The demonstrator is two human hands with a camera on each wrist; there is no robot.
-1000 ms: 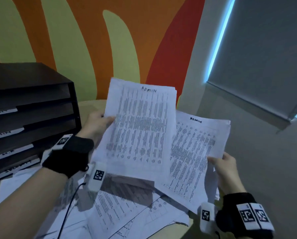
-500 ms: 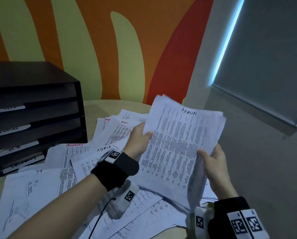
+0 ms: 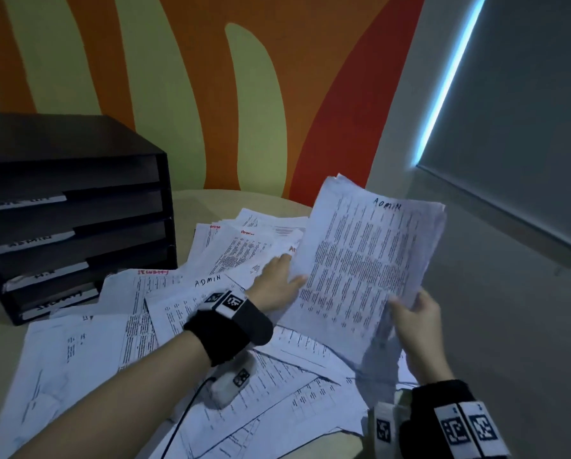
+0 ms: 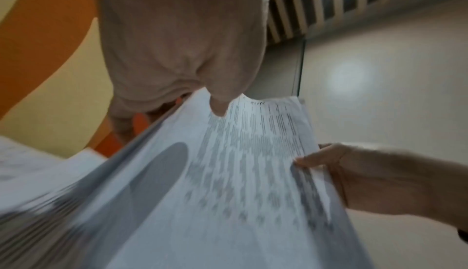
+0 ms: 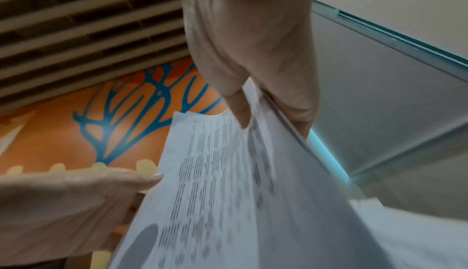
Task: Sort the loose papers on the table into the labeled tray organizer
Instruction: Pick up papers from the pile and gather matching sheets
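The tray organizer (image 3: 75, 220) stands at the surface's left edge, loose papers (image 3: 184, 352) spread beside it. The two ADMIN bundles, apart a second ago, now form one ADMIN stack (image 3: 367, 273), grasped by the left hand (image 3: 277, 283) and right hand (image 3: 416, 323). Filing appears next.

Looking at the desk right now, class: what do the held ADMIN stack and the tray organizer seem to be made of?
ADMIN stack: thin white printed paper, matte; it bends between left hand and right hand.
Tray organizer: dark, rigid, flat panels, dull finish; wood laminate or plastic, cannot tell.
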